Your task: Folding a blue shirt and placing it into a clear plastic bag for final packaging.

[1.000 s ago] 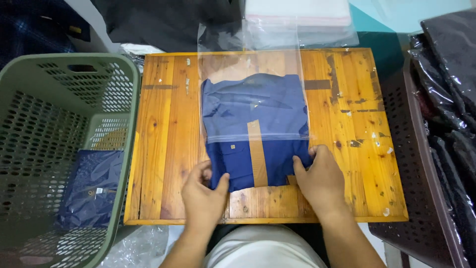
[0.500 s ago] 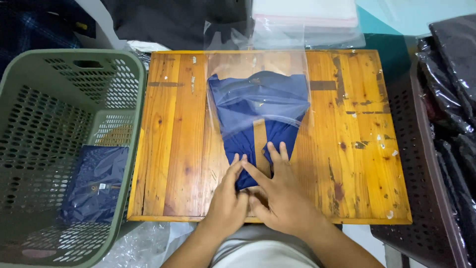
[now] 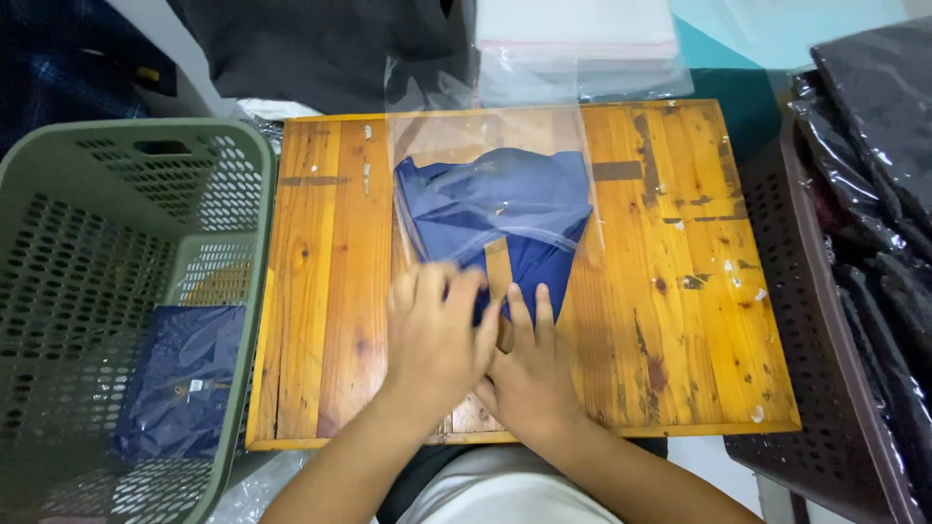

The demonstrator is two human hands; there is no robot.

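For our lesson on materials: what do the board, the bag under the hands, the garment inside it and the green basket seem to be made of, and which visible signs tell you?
Board: wood with a worn glossy finish; plank seams, grain, knots.
Bag: thin clear plastic film; see-through, shiny, creased.
Garment: probably woven or knitted cloth, matte dark blue; soft folds.
Basket: likely moulded plastic, dull green; even rows of holes.
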